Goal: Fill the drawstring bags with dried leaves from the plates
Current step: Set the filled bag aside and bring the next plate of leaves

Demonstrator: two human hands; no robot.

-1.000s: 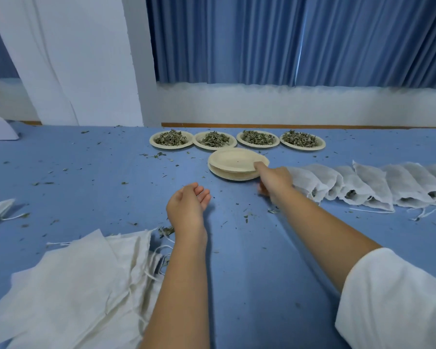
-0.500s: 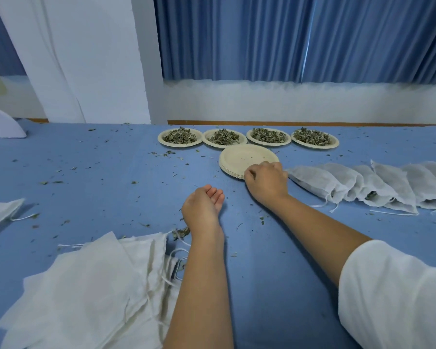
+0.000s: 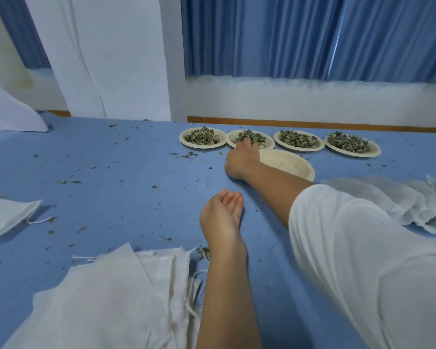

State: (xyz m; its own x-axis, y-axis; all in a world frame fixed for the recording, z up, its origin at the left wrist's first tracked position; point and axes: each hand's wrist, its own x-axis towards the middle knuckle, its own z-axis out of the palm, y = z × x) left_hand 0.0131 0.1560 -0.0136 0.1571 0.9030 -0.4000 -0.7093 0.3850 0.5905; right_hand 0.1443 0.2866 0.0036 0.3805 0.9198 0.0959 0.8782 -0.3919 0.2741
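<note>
Across the blue table (image 3: 111,197), strewn with leaf crumbs, no shift among the big items since half a second back. At the near left, the same heap of flat empty drawstring bags (image 3: 98,298), untouched, with a lone bag (image 3: 8,217) lying apart at the far left edge. At the right, partly behind the white sleeve (image 3: 363,273), the row of filled bags (image 3: 393,200), likewise undisturbed. Along the far edge, four heaped plates (image 3: 298,149) side by side, all in place as before. Just in front of them, the stack of empty plates (image 3: 292,167), now let go of and lying flat.

Now the real change. Has left the empty stack and reaches forward and left to the second plate (image 3: 271,144) from the left: right hand (image 3: 242,159), back up, fingers over the near rim and down among the dried leaves (image 3: 252,138). Fingertips buried, so cannot tell whether curled round a pinch of leaves, hooked on the rim, or merely touching. Still resting palm up near mid-table, well short of the plates: left hand (image 3: 222,212), fingers loosely curled, holding nothing.

Judged from this: previous plate done with, next one being taken up. Still needs an empty bag fetched from the heap and opened before filling, a likely job for the idle left hand.
</note>
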